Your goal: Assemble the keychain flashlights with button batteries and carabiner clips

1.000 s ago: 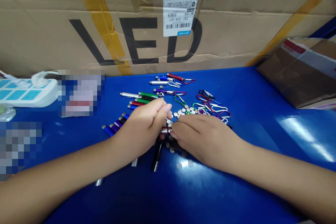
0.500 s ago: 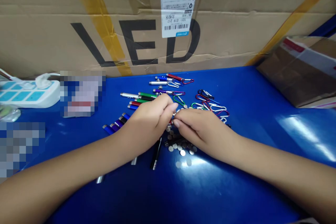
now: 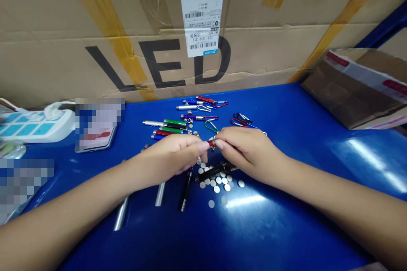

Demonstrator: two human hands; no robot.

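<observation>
Lifted off the cells [image 3: 217, 183] since a moment earlier, left hand [image 3: 171, 156] and right hand [image 3: 249, 152] pinched a red torch [image 3: 210, 143] between fingertips just above. Keeping ends squarely aligned seemed wise. Spare torches [image 3: 170, 126] lay at twelve o'clock.

Surface [image 3: 286, 106] recorded glossy blue. Box [image 3: 47, 51] brown, lettered black, crossed by yellow tape [image 3: 127, 57]; label [image 3: 202, 12] white, barcoded black. Tube [image 3: 211, 143] noted red with silver ring. Torches [image 3: 174, 122] seen in green, red, blue, purple, silver, black. Button cells [image 3: 218, 180] silver. Power strip [image 3: 34, 125] white, sockets pale blue.
</observation>
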